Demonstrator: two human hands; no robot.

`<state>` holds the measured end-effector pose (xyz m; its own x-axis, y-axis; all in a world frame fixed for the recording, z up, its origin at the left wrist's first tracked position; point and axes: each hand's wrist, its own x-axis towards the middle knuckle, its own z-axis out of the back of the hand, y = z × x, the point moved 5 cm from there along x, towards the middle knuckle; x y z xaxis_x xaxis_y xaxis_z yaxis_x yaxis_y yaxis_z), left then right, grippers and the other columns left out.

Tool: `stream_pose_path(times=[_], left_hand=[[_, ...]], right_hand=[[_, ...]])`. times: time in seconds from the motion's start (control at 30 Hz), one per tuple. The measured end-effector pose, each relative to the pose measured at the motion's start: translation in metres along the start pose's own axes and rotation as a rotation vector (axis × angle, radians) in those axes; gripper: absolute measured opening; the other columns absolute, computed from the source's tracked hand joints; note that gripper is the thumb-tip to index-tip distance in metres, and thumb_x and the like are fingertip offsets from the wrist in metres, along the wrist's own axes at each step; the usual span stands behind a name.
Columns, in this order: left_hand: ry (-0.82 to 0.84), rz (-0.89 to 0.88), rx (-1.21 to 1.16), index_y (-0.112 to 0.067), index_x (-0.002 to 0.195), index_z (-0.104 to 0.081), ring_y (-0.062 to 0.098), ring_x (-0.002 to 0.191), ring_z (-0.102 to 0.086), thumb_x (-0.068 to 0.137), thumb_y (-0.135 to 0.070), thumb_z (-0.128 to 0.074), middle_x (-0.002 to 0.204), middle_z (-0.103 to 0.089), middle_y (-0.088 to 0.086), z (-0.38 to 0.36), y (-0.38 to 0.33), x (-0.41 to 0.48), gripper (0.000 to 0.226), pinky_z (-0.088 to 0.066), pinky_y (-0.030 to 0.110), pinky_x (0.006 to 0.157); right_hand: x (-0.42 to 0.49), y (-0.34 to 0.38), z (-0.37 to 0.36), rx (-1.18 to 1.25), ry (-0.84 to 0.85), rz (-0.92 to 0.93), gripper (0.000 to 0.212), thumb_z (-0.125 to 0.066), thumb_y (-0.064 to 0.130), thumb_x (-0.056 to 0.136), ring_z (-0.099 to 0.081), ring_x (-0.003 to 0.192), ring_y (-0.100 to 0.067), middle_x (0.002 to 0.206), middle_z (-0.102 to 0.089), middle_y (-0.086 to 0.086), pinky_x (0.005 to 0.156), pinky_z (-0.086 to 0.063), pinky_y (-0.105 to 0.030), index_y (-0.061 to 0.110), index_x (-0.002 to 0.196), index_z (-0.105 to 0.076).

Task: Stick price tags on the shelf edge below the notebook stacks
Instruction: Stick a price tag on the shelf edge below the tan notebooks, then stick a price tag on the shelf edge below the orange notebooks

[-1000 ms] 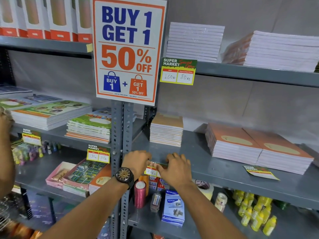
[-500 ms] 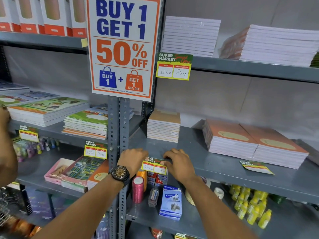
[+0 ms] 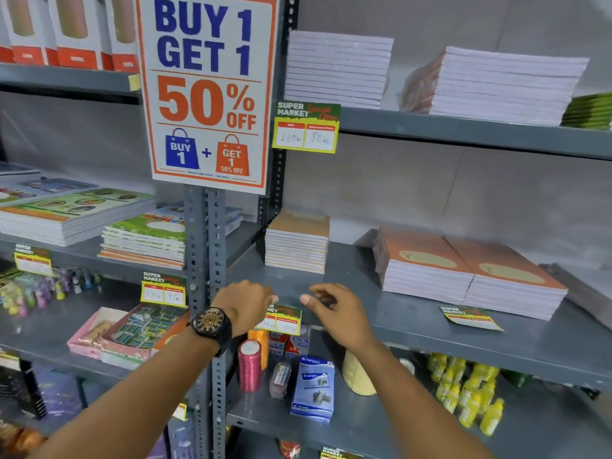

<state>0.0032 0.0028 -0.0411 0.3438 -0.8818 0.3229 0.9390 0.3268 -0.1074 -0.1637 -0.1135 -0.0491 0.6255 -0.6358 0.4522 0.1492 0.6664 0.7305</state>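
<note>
Fingers of the left hand (image 3: 246,304) are hanging loosely curled and gripping nothing, the hand hovering just over the left end of a green-and-yellow price tag (image 3: 281,321) that is sitting on the front edge of the grey middle shelf (image 3: 463,346). A black wristwatch (image 3: 212,324) is showing on that wrist. Whether the fingertips are touching the tag cannot be told. The tag is hanging below the small stack of brown-covered notebooks (image 3: 298,241), which is standing further back on the shelf. Just right of the tag, the right hand (image 3: 337,313) is hovering with fingers spread and bent, thumb pointing left, empty and clear of the tag. Further right, two stacks of orange-covered notebooks (image 3: 470,273) are lying side by side, and a second, loose price tag (image 3: 470,318) is lying flat on the shelf surface in front of them, near the edge.
</note>
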Motion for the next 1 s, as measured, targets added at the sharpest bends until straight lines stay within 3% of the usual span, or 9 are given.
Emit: stream_pose_path(times=[0.07,0.23,0.37,0.43,0.5,0.6,0.67,0.8,1.0], left_hand=[[-0.03,-0.025,-0.058,-0.025,0.083,-0.055,0.029,0.076,-0.063,0.094,-0.046,-0.032,0.085,-0.07,0.001,0.002,-0.018,0.003,0.033,-0.056,0.044,0.072],[-0.02,-0.07,-0.237,-0.029,0.114,-0.061,0.026,0.103,-0.065,0.094,-0.043,-0.047,0.115,-0.071,0.002,-0.008,-0.108,0.029,0.028,-0.053,0.038,0.085],[0.061,-0.05,-0.348,-0.027,0.106,-0.066,0.026,0.103,-0.066,0.087,-0.048,-0.053,0.11,-0.074,0.001,-0.032,-0.187,0.063,0.031,-0.054,0.039,0.088],[0.108,-0.022,-0.376,-0.025,0.096,-0.068,0.028,0.102,-0.066,0.083,-0.051,-0.054,0.107,-0.074,0.002,-0.044,-0.223,0.079,0.032,-0.054,0.038,0.087],[0.152,0.012,-0.394,-0.023,0.088,-0.066,0.03,0.099,-0.065,0.082,-0.054,-0.054,0.103,-0.073,0.003,-0.056,-0.257,0.093,0.034,-0.053,0.036,0.082],[0.213,0.063,-0.4,-0.015,0.093,-0.064,0.03,0.095,-0.062,0.085,-0.053,-0.054,0.106,-0.069,0.009,-0.074,-0.294,0.114,0.04,-0.049,0.032,0.075],[0.228,0.091,-0.371,-0.014,0.1,-0.062,0.031,0.097,-0.061,0.081,-0.056,-0.055,0.112,-0.067,0.012,-0.085,-0.31,0.124,0.047,-0.052,0.037,0.082],[0.263,0.095,-0.317,-0.018,0.134,-0.047,0.03,0.12,-0.055,0.077,-0.056,-0.062,0.137,-0.055,0.008,-0.096,-0.332,0.133,0.07,-0.048,0.043,0.099],[0.101,0.074,-0.429,-0.021,0.115,-0.059,0.027,0.109,-0.058,0.078,-0.029,-0.075,0.118,-0.062,0.007,-0.089,-0.351,0.133,0.042,-0.048,0.034,0.089]], right_hand=[[-0.009,-0.009,0.03,0.047,-0.068,0.007,0.021,-0.075,0.035,0.08,-0.064,0.084,-0.003,0.094,-0.07,0.005,0.076,-0.048,-0.011,0.021,0.097,-0.073],[-0.03,-0.055,0.128,-0.004,-0.259,-0.049,0.004,-0.074,0.017,0.081,-0.065,0.081,-0.003,0.088,-0.072,0.004,0.075,-0.049,-0.014,0.019,0.085,-0.073],[-0.045,-0.104,0.208,-0.09,-0.353,-0.16,0.016,-0.071,0.011,0.08,-0.065,0.075,-0.005,0.084,-0.071,0.004,0.073,-0.052,-0.024,0.026,0.077,-0.069],[-0.05,-0.122,0.239,-0.157,-0.363,-0.197,0.012,-0.071,0.013,0.08,-0.063,0.074,-0.001,0.088,-0.07,0.0,0.072,-0.05,-0.016,0.025,0.08,-0.069],[-0.054,-0.138,0.265,-0.18,-0.359,-0.247,0.01,-0.07,0.016,0.082,-0.063,0.081,-0.007,0.097,-0.068,-0.005,0.067,-0.042,-0.01,0.018,0.091,-0.069],[-0.053,-0.16,0.288,-0.233,-0.298,-0.341,0.029,-0.071,0.026,0.082,-0.061,0.099,-0.023,0.107,-0.066,-0.006,0.074,-0.037,-0.022,0.015,0.108,-0.063],[-0.048,-0.17,0.291,-0.262,-0.205,-0.39,0.039,-0.071,0.032,0.081,-0.06,0.103,-0.027,0.111,-0.065,-0.005,0.074,-0.037,-0.025,0.016,0.114,-0.058],[-0.037,-0.182,0.292,-0.256,-0.086,-0.416,0.048,-0.074,0.035,0.077,-0.06,0.1,-0.025,0.102,-0.061,-0.001,0.075,-0.041,-0.028,0.016,0.116,-0.054],[-0.033,-0.19,0.289,-0.154,-0.101,-0.388,0.042,-0.077,0.021,0.068,-0.064,0.09,-0.019,0.098,-0.069,0.004,0.073,-0.049,-0.03,0.019,0.105,-0.057]])
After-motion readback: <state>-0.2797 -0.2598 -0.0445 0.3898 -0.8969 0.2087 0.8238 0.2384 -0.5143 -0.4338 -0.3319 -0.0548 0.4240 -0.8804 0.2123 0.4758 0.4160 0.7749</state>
